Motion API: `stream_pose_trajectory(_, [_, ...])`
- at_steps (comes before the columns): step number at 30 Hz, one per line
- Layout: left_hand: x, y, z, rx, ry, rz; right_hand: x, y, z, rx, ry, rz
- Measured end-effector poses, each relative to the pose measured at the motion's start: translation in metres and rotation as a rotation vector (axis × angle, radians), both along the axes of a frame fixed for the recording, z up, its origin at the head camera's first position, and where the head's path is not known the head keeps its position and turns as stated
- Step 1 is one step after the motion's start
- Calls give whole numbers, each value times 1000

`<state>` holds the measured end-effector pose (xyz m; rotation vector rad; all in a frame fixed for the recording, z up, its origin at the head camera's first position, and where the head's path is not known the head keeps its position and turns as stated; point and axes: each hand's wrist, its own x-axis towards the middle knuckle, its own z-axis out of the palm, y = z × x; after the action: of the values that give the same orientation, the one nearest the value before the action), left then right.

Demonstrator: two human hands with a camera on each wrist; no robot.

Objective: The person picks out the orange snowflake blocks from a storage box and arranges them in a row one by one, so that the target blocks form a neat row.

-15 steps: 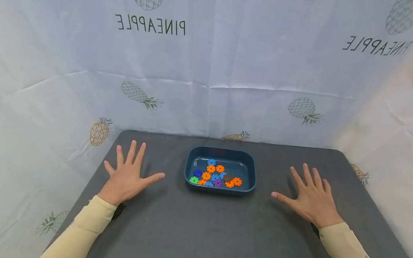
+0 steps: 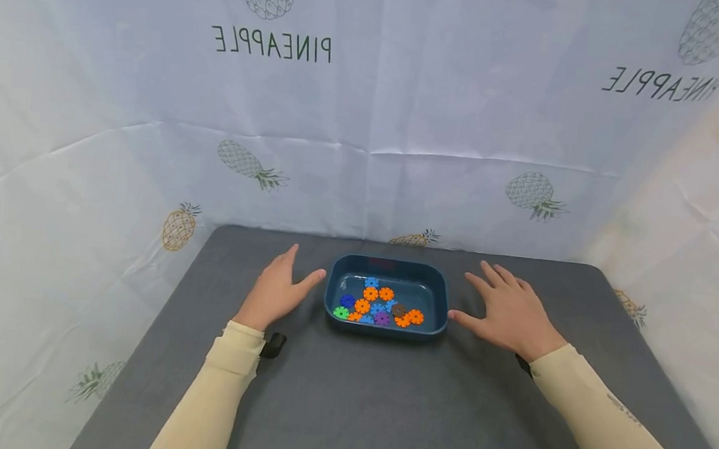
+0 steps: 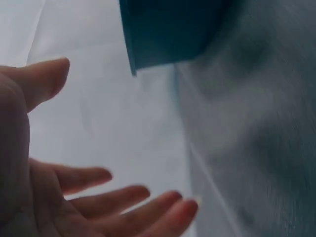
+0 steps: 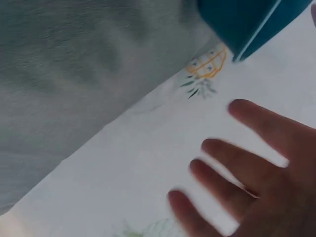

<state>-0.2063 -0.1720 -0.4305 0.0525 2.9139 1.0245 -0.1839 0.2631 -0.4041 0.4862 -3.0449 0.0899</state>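
A dark blue rectangular tray [image 2: 384, 332] stands on the table, with several flower-shaped plastic discs lying in it. Among them are orange discs [image 2: 370, 294], a green disc [image 2: 341, 313], a purple disc [image 2: 382, 318] and a brown disc [image 2: 398, 310]. Just left of the tray is my left hand [image 2: 275, 291], its thumb pointing at the near left rim. On the other side my right hand [image 2: 508, 312] has its fingers spread, thumb tip close to the right rim. Neither hand holds anything. In both wrist views the tray's wall [image 3: 163, 34] shows beyond relaxed fingers.
A dark grey cloth covers the table [image 2: 379, 404]. White curtain [image 2: 404, 103] with pineapple prints hangs behind and along both sides. Each wrist wears a dark device, such as the one on the left wrist [image 2: 274, 345].
Both hands have moved inward from the table's sides to beside the tray, and their fingers are less widely spread. The tray and discs stay in place on the table.
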Motion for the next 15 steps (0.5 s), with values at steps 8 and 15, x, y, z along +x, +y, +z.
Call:
stream_pose_trajectory(8, [-17,25,-18,120,19,-28,-28,-37,14,-65,-67,235])
stream_pose_trajectory(15, [-20,36,-38,186,38,-39,-43,-64,9,4,-246,335])
